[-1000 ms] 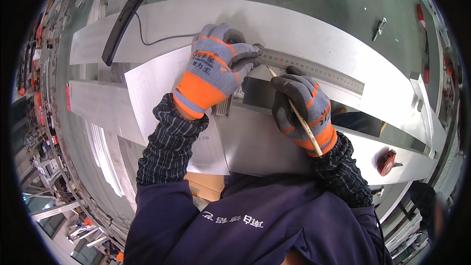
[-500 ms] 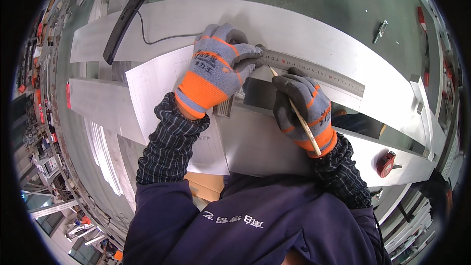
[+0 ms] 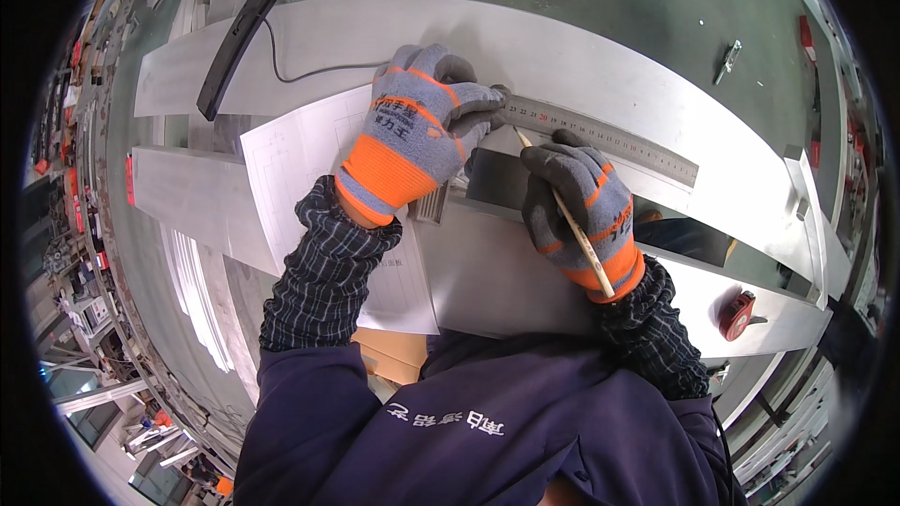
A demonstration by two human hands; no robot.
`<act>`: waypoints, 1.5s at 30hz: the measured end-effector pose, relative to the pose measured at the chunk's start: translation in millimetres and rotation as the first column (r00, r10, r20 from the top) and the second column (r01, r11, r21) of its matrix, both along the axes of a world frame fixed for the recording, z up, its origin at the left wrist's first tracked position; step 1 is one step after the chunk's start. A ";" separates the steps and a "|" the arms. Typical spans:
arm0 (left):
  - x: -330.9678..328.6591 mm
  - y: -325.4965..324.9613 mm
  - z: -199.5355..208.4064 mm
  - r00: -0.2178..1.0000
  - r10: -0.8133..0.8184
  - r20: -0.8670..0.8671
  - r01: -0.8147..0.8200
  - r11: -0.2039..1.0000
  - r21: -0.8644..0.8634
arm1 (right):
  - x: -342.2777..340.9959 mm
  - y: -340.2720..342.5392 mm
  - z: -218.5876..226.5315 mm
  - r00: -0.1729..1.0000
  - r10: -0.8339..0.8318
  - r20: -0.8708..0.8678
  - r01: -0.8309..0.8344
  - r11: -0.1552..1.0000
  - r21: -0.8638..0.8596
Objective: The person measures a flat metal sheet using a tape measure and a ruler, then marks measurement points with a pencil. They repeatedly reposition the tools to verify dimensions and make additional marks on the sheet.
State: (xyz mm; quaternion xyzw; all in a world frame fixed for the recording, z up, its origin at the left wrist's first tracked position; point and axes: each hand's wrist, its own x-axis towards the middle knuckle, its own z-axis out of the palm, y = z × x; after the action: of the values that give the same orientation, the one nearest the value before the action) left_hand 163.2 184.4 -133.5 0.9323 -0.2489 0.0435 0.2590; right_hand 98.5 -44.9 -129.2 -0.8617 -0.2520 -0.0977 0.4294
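My left hand (image 3: pixel 412 126), in a grey and orange work glove, closes its fingertips on the left end of a steel ruler (image 3: pixel 605 138). The ruler lies along the long silvery metal panel (image 3: pixel 647 75) and slants down to the right. My right hand (image 3: pixel 600 211), gloved alike, grips a light wooden pencil (image 3: pixel 585 248). Its tip points up-left and is close below the ruler, near my left fingertips; whether it touches metal I cannot tell. A paper sheet with line drawings (image 3: pixel 281 164) lies partly under my left hand and forearm.
A long black bar (image 3: pixel 246 42) with a cable rests across the far panel's left part. At the right, a red tape measure (image 3: pixel 738 315) sits on the nearer panel (image 3: pixel 689 295). A small metal tool (image 3: pixel 727 61) lies on the green floor. Racks of parts line the left side.
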 end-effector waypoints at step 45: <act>1.0 1.2 -0.8 0.999 -0.017 0.035 0.017 1.000 0.001 | -0.7 2.0 -1.5 1.000 -0.026 -0.008 0.026 0.999 0.021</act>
State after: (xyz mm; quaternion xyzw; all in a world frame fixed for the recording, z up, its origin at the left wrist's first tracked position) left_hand 164.2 185.5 -134.2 0.9294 -0.2612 0.0578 0.2544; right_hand 97.8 -42.9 -130.7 -0.8608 -0.2379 -0.1026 0.4381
